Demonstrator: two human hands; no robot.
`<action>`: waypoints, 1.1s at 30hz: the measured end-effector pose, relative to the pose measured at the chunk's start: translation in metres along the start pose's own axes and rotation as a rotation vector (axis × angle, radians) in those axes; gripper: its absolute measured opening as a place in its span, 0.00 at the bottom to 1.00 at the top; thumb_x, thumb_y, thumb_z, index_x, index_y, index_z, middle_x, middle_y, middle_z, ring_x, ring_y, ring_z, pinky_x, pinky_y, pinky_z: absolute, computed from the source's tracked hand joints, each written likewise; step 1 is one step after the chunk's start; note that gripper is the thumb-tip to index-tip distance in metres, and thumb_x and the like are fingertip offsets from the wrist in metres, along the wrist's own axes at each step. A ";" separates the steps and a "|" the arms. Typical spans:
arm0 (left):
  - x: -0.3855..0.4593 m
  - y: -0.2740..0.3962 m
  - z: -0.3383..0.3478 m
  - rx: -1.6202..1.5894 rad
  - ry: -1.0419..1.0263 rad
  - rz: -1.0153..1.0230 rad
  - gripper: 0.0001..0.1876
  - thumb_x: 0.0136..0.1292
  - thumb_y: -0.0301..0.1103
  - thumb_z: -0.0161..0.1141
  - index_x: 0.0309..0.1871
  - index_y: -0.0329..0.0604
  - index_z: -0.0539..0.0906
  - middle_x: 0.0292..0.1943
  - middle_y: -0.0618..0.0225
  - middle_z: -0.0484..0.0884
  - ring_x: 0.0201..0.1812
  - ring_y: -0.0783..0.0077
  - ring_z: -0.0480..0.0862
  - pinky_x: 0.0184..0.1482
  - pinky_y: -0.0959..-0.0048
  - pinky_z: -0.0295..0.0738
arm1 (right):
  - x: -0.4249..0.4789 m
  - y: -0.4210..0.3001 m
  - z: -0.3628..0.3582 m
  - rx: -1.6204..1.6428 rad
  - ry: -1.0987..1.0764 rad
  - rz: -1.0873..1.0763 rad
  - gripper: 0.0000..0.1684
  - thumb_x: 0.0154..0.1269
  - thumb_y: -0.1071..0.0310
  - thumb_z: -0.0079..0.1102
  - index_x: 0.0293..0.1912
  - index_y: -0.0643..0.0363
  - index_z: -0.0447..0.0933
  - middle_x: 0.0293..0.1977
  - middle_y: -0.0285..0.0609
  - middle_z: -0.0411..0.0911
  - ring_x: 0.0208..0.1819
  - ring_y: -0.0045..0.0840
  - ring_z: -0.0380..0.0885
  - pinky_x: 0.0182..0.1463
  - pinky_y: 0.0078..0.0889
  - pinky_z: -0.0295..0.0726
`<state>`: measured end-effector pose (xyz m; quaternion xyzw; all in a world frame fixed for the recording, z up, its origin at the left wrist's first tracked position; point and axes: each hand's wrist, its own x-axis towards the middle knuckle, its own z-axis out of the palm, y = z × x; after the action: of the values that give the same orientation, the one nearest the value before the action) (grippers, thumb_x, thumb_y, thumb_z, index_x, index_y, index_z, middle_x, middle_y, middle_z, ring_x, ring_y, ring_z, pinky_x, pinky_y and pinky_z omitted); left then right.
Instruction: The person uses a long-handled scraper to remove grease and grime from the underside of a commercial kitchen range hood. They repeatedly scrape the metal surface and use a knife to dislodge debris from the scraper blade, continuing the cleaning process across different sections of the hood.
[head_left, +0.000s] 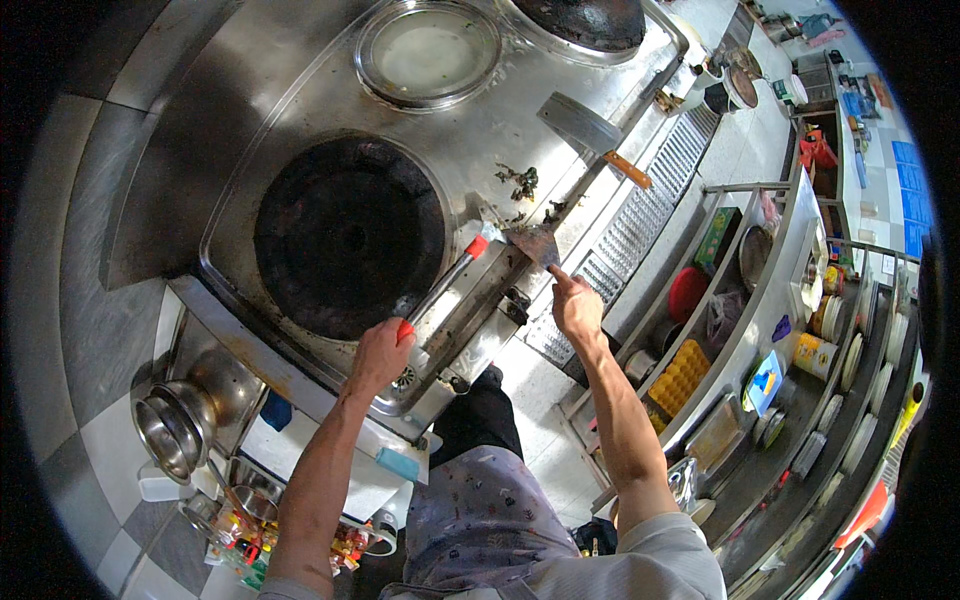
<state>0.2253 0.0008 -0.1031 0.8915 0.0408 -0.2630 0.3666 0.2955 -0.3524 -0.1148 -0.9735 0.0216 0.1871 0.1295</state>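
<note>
My left hand (379, 354) grips the red end of a metal-shafted brush (442, 289), whose pale tip rests near the steel stove top (480, 135). With an extended index finger, my right hand (577, 304) touches the corner of a worn, flat metal scraper blade (536, 244) at the stove's front ledge. Dark wet food scraps (521, 181) lie just beyond the blade. To the left of the brush is a large blackened wok (352, 236). A cleaver (581, 124) with a wooden handle lies across the stove's front edge.
A round pan of cloudy liquid (427, 54) and another dark wok (589, 19) sit farther along the stove. Below the front edge runs a perforated metal drain grate (645, 206). Shelves with plates and a yellow egg tray (679, 376) stand at right; steel bowls (169, 427) are at lower left.
</note>
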 end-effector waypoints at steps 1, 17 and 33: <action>-0.001 0.005 -0.003 0.007 -0.032 -0.008 0.16 0.68 0.39 0.61 0.47 0.31 0.81 0.43 0.40 0.84 0.48 0.37 0.83 0.50 0.49 0.78 | 0.006 -0.003 0.001 -0.024 -0.011 0.018 0.21 0.74 0.62 0.54 0.63 0.42 0.79 0.39 0.53 0.81 0.37 0.48 0.84 0.40 0.48 0.83; -0.014 0.010 -0.011 -1.556 -0.529 -0.430 0.21 0.77 0.49 0.51 0.54 0.37 0.79 0.23 0.72 0.73 0.17 0.83 0.68 0.16 0.80 0.62 | 0.004 -0.033 -0.010 1.542 -0.173 0.423 0.27 0.73 0.67 0.56 0.69 0.60 0.72 0.27 0.33 0.73 0.18 0.13 0.63 0.20 0.18 0.60; -0.044 0.013 -0.007 -1.554 -0.572 -0.449 0.24 0.78 0.50 0.49 0.56 0.35 0.78 0.23 0.70 0.73 0.15 0.82 0.66 0.14 0.79 0.60 | 0.020 -0.058 0.018 1.105 -0.002 0.250 0.26 0.73 0.66 0.57 0.67 0.59 0.75 0.30 0.33 0.78 0.28 0.14 0.70 0.31 0.23 0.70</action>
<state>0.1942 0.0008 -0.0692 0.2574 0.2908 -0.4416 0.8088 0.3133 -0.2915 -0.1238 -0.7509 0.2314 0.1629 0.5967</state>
